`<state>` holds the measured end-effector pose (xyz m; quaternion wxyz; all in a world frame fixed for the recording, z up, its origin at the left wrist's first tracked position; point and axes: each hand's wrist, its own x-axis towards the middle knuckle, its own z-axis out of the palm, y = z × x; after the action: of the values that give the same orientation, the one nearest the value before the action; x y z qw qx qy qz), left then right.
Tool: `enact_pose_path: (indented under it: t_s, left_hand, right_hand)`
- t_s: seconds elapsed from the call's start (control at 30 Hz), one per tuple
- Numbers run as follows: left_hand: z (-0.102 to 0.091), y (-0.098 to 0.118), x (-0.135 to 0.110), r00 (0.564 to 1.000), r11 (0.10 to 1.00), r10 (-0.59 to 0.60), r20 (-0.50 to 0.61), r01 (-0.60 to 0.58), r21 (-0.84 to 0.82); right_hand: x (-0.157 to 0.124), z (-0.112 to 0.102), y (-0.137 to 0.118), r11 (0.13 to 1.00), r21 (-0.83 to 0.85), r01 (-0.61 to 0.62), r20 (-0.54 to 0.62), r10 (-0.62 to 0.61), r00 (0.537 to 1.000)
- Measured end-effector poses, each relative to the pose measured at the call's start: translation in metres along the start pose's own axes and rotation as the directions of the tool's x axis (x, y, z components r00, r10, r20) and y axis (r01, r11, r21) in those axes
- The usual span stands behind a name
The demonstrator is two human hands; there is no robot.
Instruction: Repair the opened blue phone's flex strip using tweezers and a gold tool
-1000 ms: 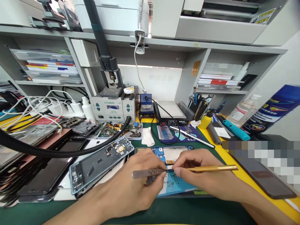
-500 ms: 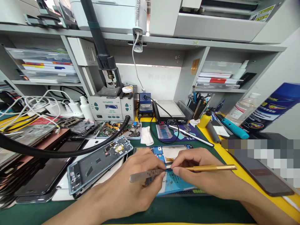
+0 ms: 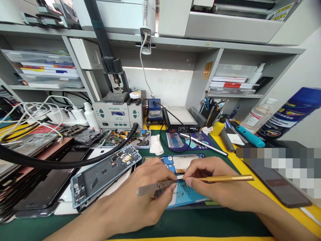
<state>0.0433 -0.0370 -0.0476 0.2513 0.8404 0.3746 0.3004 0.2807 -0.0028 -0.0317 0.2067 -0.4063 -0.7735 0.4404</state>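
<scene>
My left hand (image 3: 142,201) is closed around metal tweezers (image 3: 147,189), whose rear end sticks out to the left. My right hand (image 3: 213,175) pinches a slim gold-handled pen-like tool (image 3: 230,178); its dark tip reaches left from between the fingers. Both tool tips come together over an opened phone with a blue frame (image 3: 188,198), close to a small orange-brown flex part (image 3: 180,171). My fingers partly cover the phone, and what the tips touch is too small to make out. A perforated dark pad lies beneath the phone.
A disassembled phone frame (image 3: 105,177) lies left of my hands, beside stacked phones (image 3: 55,177). A black hose (image 3: 75,164) arches across the left side. Behind are a parts tray (image 3: 146,142), a hot-air station (image 3: 115,115) and a white pen-shaped tool (image 3: 210,146). At right lies a phone (image 3: 281,185).
The whole view has shifted very slightly. Both hands stay at the same spot over the phone, still holding their tools, with only tiny movement at the fingertips.
</scene>
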Motion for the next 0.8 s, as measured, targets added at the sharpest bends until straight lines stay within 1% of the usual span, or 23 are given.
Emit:
enact_pose_path:
  t_s: [0.33,0.63,0.8]
  left_hand:
    - [0.0002,0.0008,0.001,1.0,1.0,0.015,0.02,-0.016,0.014]
    - [-0.0014,0.0017,0.0028,1.0,1.0,0.007,0.024,-0.007,0.016]
    - [-0.0007,0.0018,0.0029,1.0,1.0,0.021,0.019,-0.022,0.022]
  right_hand:
    - [0.0002,-0.0025,-0.0034,1.0,-0.025,-0.007,0.007,0.007,1.0]
    - [-0.0016,-0.0029,-0.0023,0.999,-0.033,-0.006,0.009,0.006,1.0]
    - [-0.0017,-0.0034,-0.0033,1.0,-0.031,0.0,0.012,0.0,1.0]
